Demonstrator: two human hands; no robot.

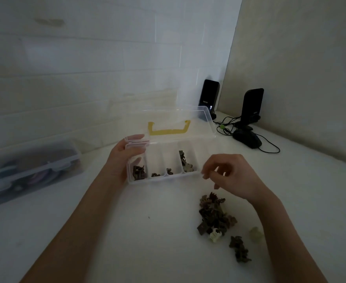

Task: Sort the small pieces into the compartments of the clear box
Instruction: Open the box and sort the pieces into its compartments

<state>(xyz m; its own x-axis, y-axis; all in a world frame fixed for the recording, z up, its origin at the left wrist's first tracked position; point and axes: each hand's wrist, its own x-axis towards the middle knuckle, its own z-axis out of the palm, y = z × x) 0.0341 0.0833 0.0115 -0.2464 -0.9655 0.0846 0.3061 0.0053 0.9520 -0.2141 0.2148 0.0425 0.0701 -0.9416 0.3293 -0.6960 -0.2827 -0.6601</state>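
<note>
Left hand (125, 158) is gripping the left end of the clear box (164, 176), thumb on the near side and fingers curled round the wall where the open lid (200, 127) hinges up, so it's clamped on the box. Right hand (231, 176) hovers just off the box's right front corner with fingers loosely curled; can't tell whether it's pinching a piece or holding nothing, too dim. Between the two hands the box shows four compartments, each with some dark small pieces (139, 172), the one nearest the right hand holding the most along with a few pale ones. Below the right hand's wrist sits the unsorted pile (215, 217) on the white table (127, 231), mostly brown, with one white piece (215, 235) at its near edge. Well left of the left hand there's another closed plastic case (31, 170), and beyond the right hand two black speakers (251, 105) with cables.
</note>
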